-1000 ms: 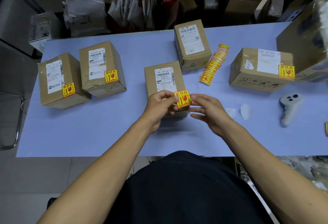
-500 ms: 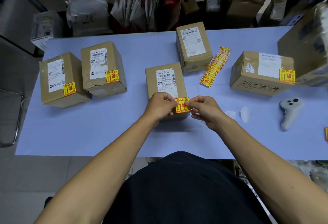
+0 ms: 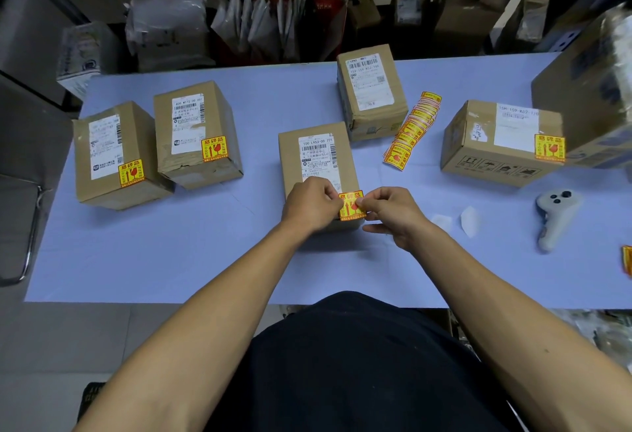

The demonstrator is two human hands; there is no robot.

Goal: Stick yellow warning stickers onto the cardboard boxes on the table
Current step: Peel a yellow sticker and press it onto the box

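A yellow warning sticker (image 3: 349, 205) lies at the near right corner of the middle cardboard box (image 3: 311, 154). My left hand (image 3: 309, 204) pinches its left edge and my right hand (image 3: 393, 214) pinches its right edge, both resting at the box's near end. Two boxes on the left (image 3: 116, 154) (image 3: 195, 130) and one on the right (image 3: 496, 144) each carry a yellow sticker. A far box (image 3: 371, 89) shows only a white label. A strip of spare stickers (image 3: 412, 130) lies beside that far box.
A white hand controller (image 3: 555, 216) and two bits of backing paper (image 3: 468, 221) lie to the right of my hands. A large box (image 3: 595, 89) stands at the far right edge. Another sticker (image 3: 627, 260) peeks in at the right. Parcels crowd behind the blue table (image 3: 154, 253).
Both hands have lowered the sticker from just above the box's near edge onto its top corner. My right hand has closed in toward the sticker.
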